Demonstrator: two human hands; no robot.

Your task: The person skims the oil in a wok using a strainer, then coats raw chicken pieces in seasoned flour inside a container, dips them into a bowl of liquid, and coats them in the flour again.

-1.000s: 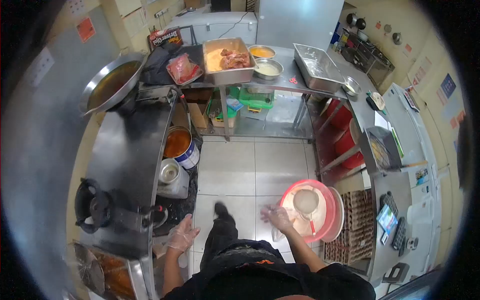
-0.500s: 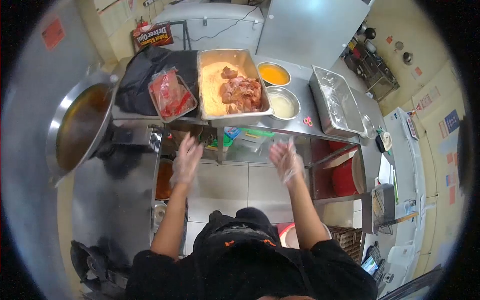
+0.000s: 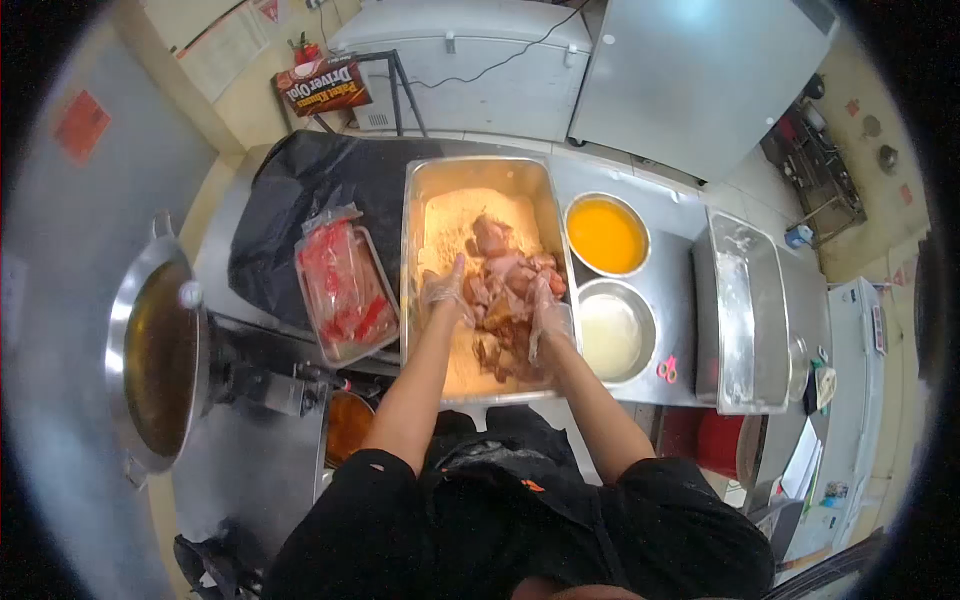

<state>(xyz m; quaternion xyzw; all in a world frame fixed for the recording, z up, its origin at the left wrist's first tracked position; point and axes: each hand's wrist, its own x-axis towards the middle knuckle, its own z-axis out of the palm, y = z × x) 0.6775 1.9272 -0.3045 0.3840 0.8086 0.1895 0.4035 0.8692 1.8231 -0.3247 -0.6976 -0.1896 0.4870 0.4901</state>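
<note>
Both of my hands are inside a deep metal tray point(image 3: 553, 185) and wear clear plastic gloves. A heap of raw chicken pieces point(image 3: 510, 275) lies over pale orange breading flour point(image 3: 440, 222) in it. My left hand point(image 3: 446, 293) is at the heap's left side, fingers apart, thumb pointing up, touching the flour and the nearest pieces. Against the heap's right side, near the tray wall, rests my right hand point(image 3: 550, 315), its fingers stretched along the chicken. Some fingertips are hidden among the pieces.
Right of the tray stand a bowl of orange liquid point(image 3: 607, 235), a bowl of whitish liquid point(image 3: 615, 335), pink scissors point(image 3: 667, 369) and a metal pan point(image 3: 707, 330). A red-and-clear plastic bag point(image 3: 345, 275) lies in a small tray at left. A wok of oil point(image 3: 155, 360) stands far left.
My hands have moved from the air in front of the table forward into the tray, onto the chicken. My body and view have come closer to the table.
</note>
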